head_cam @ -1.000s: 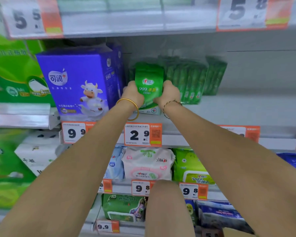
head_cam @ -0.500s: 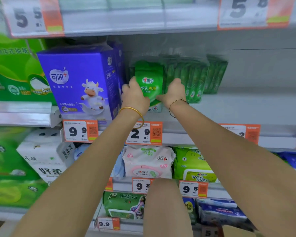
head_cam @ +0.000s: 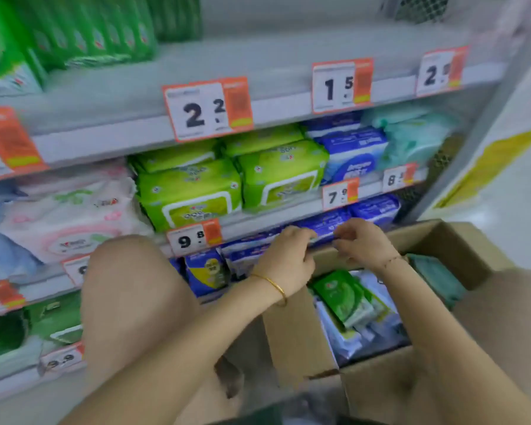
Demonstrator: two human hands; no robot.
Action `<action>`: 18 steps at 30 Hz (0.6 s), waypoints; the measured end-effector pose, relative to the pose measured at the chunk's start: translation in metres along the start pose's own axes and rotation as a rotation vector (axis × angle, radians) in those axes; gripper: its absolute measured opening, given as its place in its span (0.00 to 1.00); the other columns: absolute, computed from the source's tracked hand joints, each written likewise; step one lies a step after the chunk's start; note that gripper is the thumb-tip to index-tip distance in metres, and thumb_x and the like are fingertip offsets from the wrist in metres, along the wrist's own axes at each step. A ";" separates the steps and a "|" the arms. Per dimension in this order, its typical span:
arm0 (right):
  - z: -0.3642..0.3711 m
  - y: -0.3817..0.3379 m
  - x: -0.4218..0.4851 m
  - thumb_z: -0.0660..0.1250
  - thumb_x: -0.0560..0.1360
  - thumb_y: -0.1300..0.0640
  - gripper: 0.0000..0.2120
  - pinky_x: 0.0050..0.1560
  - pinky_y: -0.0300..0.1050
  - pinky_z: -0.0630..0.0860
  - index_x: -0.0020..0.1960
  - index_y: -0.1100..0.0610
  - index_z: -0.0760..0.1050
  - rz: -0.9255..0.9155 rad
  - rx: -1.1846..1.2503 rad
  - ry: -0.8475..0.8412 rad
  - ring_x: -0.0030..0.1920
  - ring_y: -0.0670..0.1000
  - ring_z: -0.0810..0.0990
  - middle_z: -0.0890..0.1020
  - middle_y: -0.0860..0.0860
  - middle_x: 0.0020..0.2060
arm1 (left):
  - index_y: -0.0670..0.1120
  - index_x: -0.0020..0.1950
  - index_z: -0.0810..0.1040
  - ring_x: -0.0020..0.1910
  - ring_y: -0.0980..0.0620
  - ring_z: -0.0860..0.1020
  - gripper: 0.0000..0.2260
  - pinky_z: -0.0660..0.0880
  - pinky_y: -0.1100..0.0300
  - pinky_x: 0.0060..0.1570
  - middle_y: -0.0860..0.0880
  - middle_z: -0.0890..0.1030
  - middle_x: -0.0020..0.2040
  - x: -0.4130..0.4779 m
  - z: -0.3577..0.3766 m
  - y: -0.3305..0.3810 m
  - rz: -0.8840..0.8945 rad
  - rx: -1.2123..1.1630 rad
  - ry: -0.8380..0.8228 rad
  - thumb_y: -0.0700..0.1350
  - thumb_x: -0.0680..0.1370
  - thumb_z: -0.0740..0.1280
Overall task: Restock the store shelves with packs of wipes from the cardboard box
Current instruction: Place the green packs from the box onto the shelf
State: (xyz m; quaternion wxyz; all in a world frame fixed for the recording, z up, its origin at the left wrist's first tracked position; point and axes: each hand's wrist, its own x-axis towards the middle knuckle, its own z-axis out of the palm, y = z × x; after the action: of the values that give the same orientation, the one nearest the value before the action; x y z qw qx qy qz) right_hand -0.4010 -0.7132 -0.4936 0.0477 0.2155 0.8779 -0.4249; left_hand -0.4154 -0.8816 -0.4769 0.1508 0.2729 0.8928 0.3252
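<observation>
Blur and arms hide much from you

Your left hand (head_cam: 284, 259) and right hand (head_cam: 362, 246) curl at the rim of the cardboard box (head_cam: 298, 332); you cannot tell if they grip it. Your right arm (head_cam: 436, 332) covers some packs of wipes (head_cam: 344, 299) inside. Small print on the price tags (head_cam: 207, 110) is unreadable.

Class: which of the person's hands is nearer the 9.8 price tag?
Left. The left hand is just right of the 9.8 price tag and slightly lower; the right hand is farther right, over the cardboard box.
</observation>
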 end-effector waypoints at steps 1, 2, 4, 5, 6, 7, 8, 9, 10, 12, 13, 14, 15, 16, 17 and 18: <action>0.000 0.033 0.014 0.66 0.73 0.65 0.05 0.36 0.38 0.77 0.48 0.62 0.76 0.103 -0.064 -0.001 0.35 0.54 0.78 0.80 0.59 0.42 | 0.44 0.68 0.69 0.64 0.45 0.70 0.19 0.64 0.58 0.63 0.43 0.69 0.65 0.010 0.021 -0.001 -0.022 0.032 -0.078 0.38 0.76 0.60; 0.004 0.065 0.026 0.65 0.72 0.64 0.07 0.44 0.42 0.78 0.50 0.63 0.78 0.188 -0.138 0.000 0.40 0.56 0.79 0.81 0.60 0.43 | 0.44 0.68 0.69 0.65 0.45 0.70 0.19 0.65 0.57 0.63 0.44 0.69 0.65 0.018 0.040 -0.002 -0.031 0.067 -0.137 0.38 0.77 0.60; 0.017 0.118 0.041 0.66 0.72 0.60 0.11 0.53 0.46 0.75 0.52 0.64 0.78 0.295 -0.277 -0.046 0.53 0.57 0.80 0.82 0.62 0.49 | 0.46 0.68 0.70 0.65 0.45 0.69 0.19 0.67 0.56 0.63 0.45 0.69 0.67 0.031 0.068 -0.010 -0.007 0.189 -0.225 0.40 0.77 0.60; 0.026 0.137 0.044 0.65 0.73 0.60 0.10 0.53 0.47 0.73 0.52 0.65 0.77 0.324 -0.314 -0.086 0.55 0.57 0.79 0.81 0.63 0.51 | 0.47 0.68 0.70 0.66 0.45 0.69 0.19 0.67 0.56 0.63 0.45 0.70 0.67 0.036 0.079 -0.017 0.027 0.279 -0.288 0.40 0.77 0.60; 0.035 0.151 0.045 0.65 0.74 0.60 0.09 0.52 0.47 0.72 0.51 0.64 0.76 0.346 -0.340 -0.134 0.56 0.57 0.78 0.80 0.62 0.52 | 0.48 0.68 0.70 0.66 0.45 0.70 0.19 0.68 0.55 0.63 0.46 0.71 0.67 0.039 0.088 -0.024 0.078 0.377 -0.368 0.41 0.77 0.60; 0.044 0.161 0.046 0.65 0.74 0.59 0.10 0.53 0.47 0.72 0.52 0.63 0.74 0.352 -0.361 -0.168 0.56 0.56 0.77 0.79 0.61 0.53 | 0.49 0.68 0.71 0.66 0.45 0.70 0.18 0.67 0.54 0.64 0.46 0.73 0.65 0.041 0.095 -0.032 0.136 0.481 -0.461 0.42 0.77 0.60; 0.051 0.170 0.047 0.66 0.74 0.58 0.14 0.54 0.48 0.73 0.58 0.62 0.73 0.353 -0.380 -0.187 0.58 0.57 0.77 0.78 0.60 0.56 | 0.50 0.66 0.72 0.65 0.46 0.70 0.17 0.65 0.52 0.66 0.47 0.74 0.64 0.041 0.100 -0.038 0.186 0.588 -0.548 0.44 0.78 0.59; 0.058 0.175 0.048 0.65 0.74 0.58 0.21 0.55 0.50 0.75 0.65 0.60 0.69 0.350 -0.398 -0.192 0.59 0.59 0.77 0.78 0.59 0.59 | 0.51 0.65 0.74 0.66 0.47 0.70 0.15 0.60 0.50 0.70 0.48 0.76 0.62 0.040 0.104 -0.044 0.228 0.684 -0.610 0.46 0.79 0.58; 0.061 0.178 0.049 0.65 0.73 0.58 0.26 0.54 0.51 0.76 0.69 0.59 0.64 0.357 -0.416 -0.195 0.59 0.60 0.76 0.77 0.58 0.60 | 0.51 0.63 0.75 0.65 0.48 0.69 0.15 0.55 0.48 0.72 0.49 0.77 0.60 0.039 0.108 -0.047 0.252 0.764 -0.654 0.48 0.80 0.55; 0.067 0.182 0.049 0.65 0.74 0.57 0.29 0.55 0.54 0.76 0.72 0.57 0.59 0.387 -0.462 -0.228 0.63 0.60 0.73 0.72 0.58 0.65 | 0.51 0.61 0.76 0.65 0.48 0.69 0.16 0.49 0.46 0.73 0.49 0.77 0.59 0.039 0.111 -0.049 0.277 0.856 -0.689 0.51 0.81 0.52; 0.068 0.183 0.049 0.65 0.74 0.56 0.30 0.56 0.55 0.74 0.72 0.56 0.57 0.404 -0.486 -0.255 0.66 0.60 0.70 0.69 0.58 0.67 | 0.51 0.61 0.76 0.65 0.47 0.69 0.17 0.48 0.45 0.74 0.49 0.77 0.59 0.040 0.113 -0.048 0.288 0.875 -0.685 0.51 0.81 0.51; 0.070 0.185 0.049 0.66 0.75 0.55 0.30 0.58 0.56 0.73 0.72 0.55 0.56 0.422 -0.522 -0.270 0.68 0.61 0.67 0.67 0.58 0.69 | 0.51 0.61 0.76 0.65 0.47 0.69 0.17 0.48 0.45 0.74 0.49 0.77 0.59 0.039 0.113 -0.048 0.297 0.888 -0.675 0.52 0.81 0.50; 0.073 0.187 0.049 0.66 0.75 0.55 0.30 0.59 0.57 0.72 0.72 0.55 0.56 0.428 -0.567 -0.259 0.69 0.61 0.65 0.66 0.58 0.69 | 0.50 0.61 0.75 0.65 0.47 0.69 0.17 0.48 0.45 0.74 0.49 0.76 0.60 0.039 0.113 -0.049 0.307 0.893 -0.657 0.52 0.82 0.50; 0.075 0.186 0.047 0.66 0.75 0.55 0.30 0.59 0.57 0.72 0.72 0.56 0.56 0.428 -0.625 -0.228 0.69 0.61 0.63 0.65 0.58 0.70 | 0.50 0.61 0.75 0.64 0.47 0.69 0.17 0.47 0.45 0.74 0.49 0.76 0.60 0.037 0.113 -0.050 0.312 0.889 -0.639 0.52 0.82 0.50; 0.078 0.184 0.045 0.66 0.75 0.55 0.29 0.60 0.56 0.72 0.72 0.57 0.57 0.416 -0.689 -0.195 0.69 0.61 0.63 0.64 0.58 0.69 | 0.49 0.61 0.75 0.64 0.47 0.69 0.17 0.46 0.46 0.74 0.49 0.76 0.60 0.034 0.114 -0.052 0.316 0.880 -0.621 0.52 0.82 0.50; 0.081 0.182 0.043 0.65 0.75 0.55 0.28 0.60 0.54 0.72 0.71 0.58 0.59 0.401 -0.752 -0.169 0.69 0.60 0.63 0.65 0.58 0.69 | 0.49 0.61 0.75 0.64 0.47 0.69 0.17 0.46 0.46 0.74 0.49 0.76 0.60 0.031 0.114 -0.053 0.315 0.868 -0.606 0.52 0.82 0.50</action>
State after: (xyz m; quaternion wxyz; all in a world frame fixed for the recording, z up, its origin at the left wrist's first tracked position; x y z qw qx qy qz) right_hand -0.3720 -0.6619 -0.6885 0.2763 0.3139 0.9053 -0.0743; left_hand -0.4105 -0.8404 -0.6001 0.2242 0.5218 0.8098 -0.1473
